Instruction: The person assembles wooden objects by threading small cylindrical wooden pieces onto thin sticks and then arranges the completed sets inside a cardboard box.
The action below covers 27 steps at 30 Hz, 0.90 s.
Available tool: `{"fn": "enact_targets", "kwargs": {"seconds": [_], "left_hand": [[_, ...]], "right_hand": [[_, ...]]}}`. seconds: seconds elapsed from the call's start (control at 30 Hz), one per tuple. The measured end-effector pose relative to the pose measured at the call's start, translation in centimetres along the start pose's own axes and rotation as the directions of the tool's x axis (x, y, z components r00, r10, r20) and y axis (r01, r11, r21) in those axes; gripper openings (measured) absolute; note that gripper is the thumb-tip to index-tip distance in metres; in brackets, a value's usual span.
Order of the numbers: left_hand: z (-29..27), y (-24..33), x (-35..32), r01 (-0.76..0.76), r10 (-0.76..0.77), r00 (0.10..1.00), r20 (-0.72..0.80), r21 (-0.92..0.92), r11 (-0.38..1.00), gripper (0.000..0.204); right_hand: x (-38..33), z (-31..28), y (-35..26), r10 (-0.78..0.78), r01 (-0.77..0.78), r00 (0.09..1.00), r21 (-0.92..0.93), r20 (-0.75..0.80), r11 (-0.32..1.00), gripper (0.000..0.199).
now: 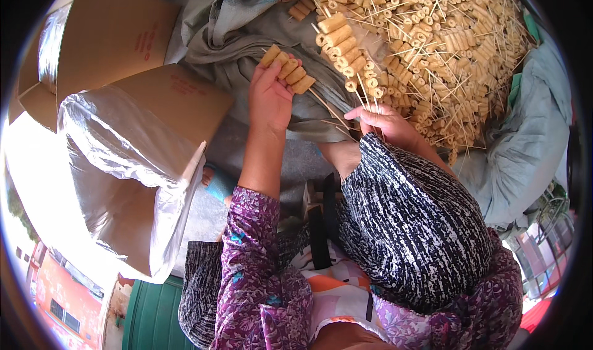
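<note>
Between the thumb and fingers of my left hand (272,95) is a skewer of tan rolled tubes (297,76), its bare stick slanting down to the right. My right hand (393,125) grips the bare stick ends of several more skewers (343,49), whose hollow tan rolls point up and away from me. A large heap of the same skewered rolls (445,54) lies just beyond my right hand. What the rolls are made of is hard to tell.
At the left stands an open cardboard box (130,41) with a clear plastic liner (111,140) over its edge. Grey cloth (216,41) spreads under and around the heap. My patterned lap (414,214) is close below the right hand; a green ribbed container (153,316) stands at lower left.
</note>
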<state>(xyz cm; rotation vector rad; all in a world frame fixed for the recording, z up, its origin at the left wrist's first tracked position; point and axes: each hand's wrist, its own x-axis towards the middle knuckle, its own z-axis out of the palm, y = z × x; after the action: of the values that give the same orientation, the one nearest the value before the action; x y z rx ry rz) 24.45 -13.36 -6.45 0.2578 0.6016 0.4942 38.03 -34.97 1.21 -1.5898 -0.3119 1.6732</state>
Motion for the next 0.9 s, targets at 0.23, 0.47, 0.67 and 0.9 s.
{"fn": "enact_targets", "kwargs": {"seconds": [0.23,0.47,0.67,0.9], "left_hand": [[0.4,0.2,0.3,0.047,-0.049,0.998,-0.043,-0.049,0.998,0.032],[0.8,-0.5,-0.7,0.020,-0.020,1.000,0.006,0.048,0.999,0.044],[1.9,-0.4,-0.8,-0.044,0.058,0.997,-0.060,0.212,0.976,0.041],[1.7,-0.7,-0.6,-0.062,0.087,0.992,-0.094,0.242,0.968,0.038]], "right_hand": [[1.2,0.7,-0.8,0.070,-0.068,0.997,-0.060,0.039,0.996,0.032],[2.1,1.4,-0.9,0.027,-0.017,0.998,-0.146,0.062,0.989,0.029],[2.1,1.9,-1.1,0.045,-0.038,0.998,-0.135,0.051,0.990,0.031],[2.8,2.1,-1.5,-0.004,0.007,0.996,-0.026,0.090,1.000,0.042]]}}
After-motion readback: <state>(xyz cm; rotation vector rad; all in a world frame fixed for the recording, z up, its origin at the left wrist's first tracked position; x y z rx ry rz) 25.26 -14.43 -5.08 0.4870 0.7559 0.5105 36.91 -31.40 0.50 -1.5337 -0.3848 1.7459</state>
